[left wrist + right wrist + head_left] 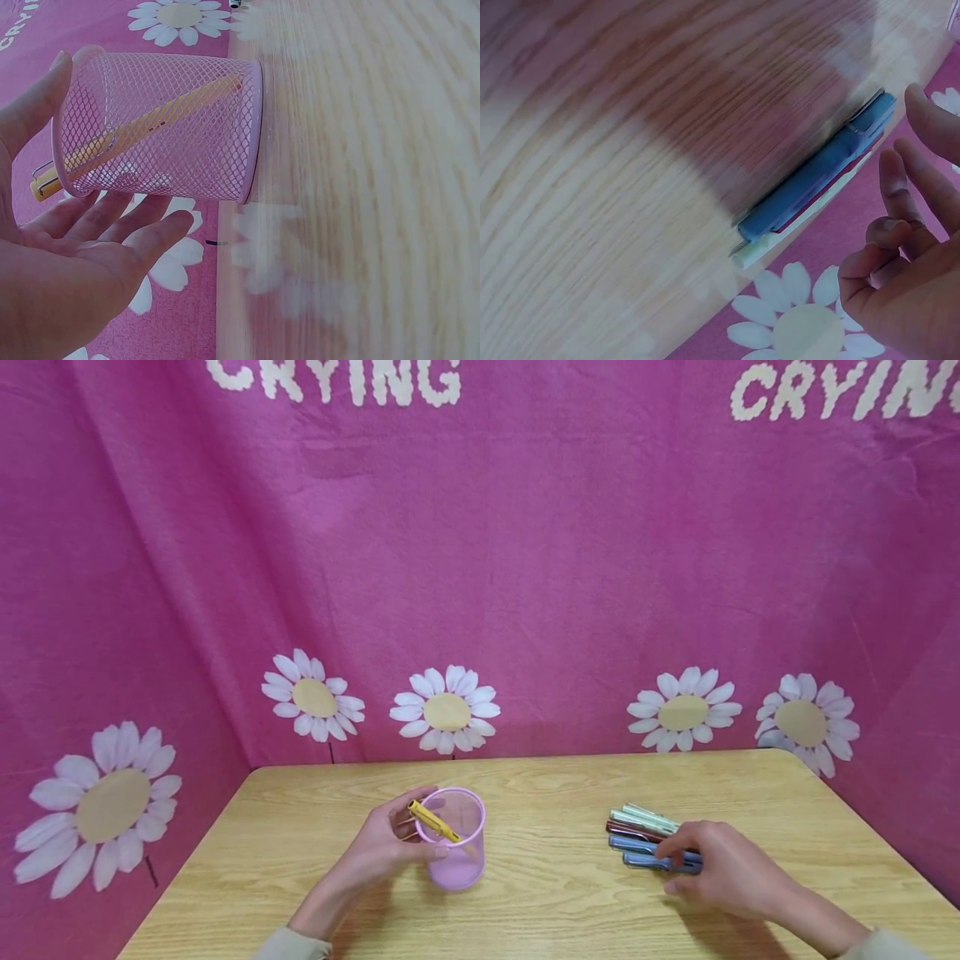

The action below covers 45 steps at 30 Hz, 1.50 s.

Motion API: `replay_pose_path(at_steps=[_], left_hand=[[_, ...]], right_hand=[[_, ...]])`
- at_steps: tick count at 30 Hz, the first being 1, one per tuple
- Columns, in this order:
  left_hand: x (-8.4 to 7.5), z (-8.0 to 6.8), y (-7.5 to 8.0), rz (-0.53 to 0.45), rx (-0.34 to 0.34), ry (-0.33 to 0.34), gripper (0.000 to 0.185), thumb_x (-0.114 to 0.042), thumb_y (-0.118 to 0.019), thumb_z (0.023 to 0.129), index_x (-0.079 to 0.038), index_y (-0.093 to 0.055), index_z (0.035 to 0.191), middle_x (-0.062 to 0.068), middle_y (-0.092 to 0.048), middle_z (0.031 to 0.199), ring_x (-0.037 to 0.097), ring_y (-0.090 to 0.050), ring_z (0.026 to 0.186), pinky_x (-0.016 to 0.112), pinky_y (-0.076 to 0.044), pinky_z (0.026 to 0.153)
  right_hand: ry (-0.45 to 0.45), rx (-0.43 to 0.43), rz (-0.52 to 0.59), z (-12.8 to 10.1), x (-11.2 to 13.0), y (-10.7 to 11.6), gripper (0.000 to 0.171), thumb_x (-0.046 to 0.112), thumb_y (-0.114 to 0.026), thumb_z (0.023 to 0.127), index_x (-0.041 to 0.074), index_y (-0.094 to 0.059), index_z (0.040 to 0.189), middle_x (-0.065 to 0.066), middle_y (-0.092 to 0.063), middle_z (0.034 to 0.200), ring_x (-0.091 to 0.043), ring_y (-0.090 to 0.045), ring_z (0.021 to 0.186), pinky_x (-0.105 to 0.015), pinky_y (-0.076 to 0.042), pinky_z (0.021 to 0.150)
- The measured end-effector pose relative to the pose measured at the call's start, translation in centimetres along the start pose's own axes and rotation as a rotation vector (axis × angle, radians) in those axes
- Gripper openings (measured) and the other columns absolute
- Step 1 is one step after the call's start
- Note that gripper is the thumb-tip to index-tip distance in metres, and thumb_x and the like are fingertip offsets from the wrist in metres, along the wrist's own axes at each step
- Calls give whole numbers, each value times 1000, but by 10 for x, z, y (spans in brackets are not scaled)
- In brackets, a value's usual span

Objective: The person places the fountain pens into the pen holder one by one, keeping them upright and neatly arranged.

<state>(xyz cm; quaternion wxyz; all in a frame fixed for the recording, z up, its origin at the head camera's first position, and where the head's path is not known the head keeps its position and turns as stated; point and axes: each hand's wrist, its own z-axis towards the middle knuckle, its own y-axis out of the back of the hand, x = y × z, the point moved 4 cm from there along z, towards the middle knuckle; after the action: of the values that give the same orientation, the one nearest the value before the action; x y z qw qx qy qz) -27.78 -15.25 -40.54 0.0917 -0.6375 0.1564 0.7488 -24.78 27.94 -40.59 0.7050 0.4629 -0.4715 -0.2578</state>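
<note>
Pink mesh cup (pixel 452 839) holds yellow pen (pixel 433 821); both hands relaxed, gripping nothing.

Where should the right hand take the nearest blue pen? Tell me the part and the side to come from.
Probably by the middle of the barrel of the nearest blue pen, coming from above. It lies flat on the table at the near edge of the row of pens, so its near side is free. The right hand is already over it.

The person's left hand (pixel 386 843) lies palm inward with fingers (pixel 146 240) loosely spread. The right hand (pixel 723 868) reaches leftward, palm down, fingers (pixel 900 176) partly bent, gripping nothing.
</note>
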Motion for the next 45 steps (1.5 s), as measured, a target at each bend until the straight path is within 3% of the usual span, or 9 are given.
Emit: replay_pose_path(at_steps=[14,23,34,45], left_hand=[[0,-1,1,11,-3,2,87,3,-87,80,8,-42,155,32,-53,148,48,-56,132,42,-51,107],[-1,1,-1,20,5,8,86,2,-87,81,6,-43,156,30,-54,148,43,-59,129,45,-50,109],[0,1,0,16,2,-1,86,2,-87,81,7,-43,155,31,-53,148,46,-57,132,45,-49,109],[2,1,0,4,-8,7,86,5,-86,79,7,-44,155,31,-54,146,38,-62,125,40,-55,103]], right_hand=[[82,2,-59,10,-10,-5,26,17,-95,75,19,-81,96,14,-55,83,-6,-50,76,-28,-41,66],[70,22,-60,10,-14,-7,22,15,-94,77,20,-81,94,15,-58,85,-5,-51,77,-28,-45,66],[106,51,-85,14,-13,-4,28,7,-94,74,23,-82,92,16,-66,93,-7,-57,83,-34,-54,73],[142,97,-13,18,-5,-8,27,4,-94,73,23,-81,89,17,-67,89,-6,-55,80,-28,-50,70]])
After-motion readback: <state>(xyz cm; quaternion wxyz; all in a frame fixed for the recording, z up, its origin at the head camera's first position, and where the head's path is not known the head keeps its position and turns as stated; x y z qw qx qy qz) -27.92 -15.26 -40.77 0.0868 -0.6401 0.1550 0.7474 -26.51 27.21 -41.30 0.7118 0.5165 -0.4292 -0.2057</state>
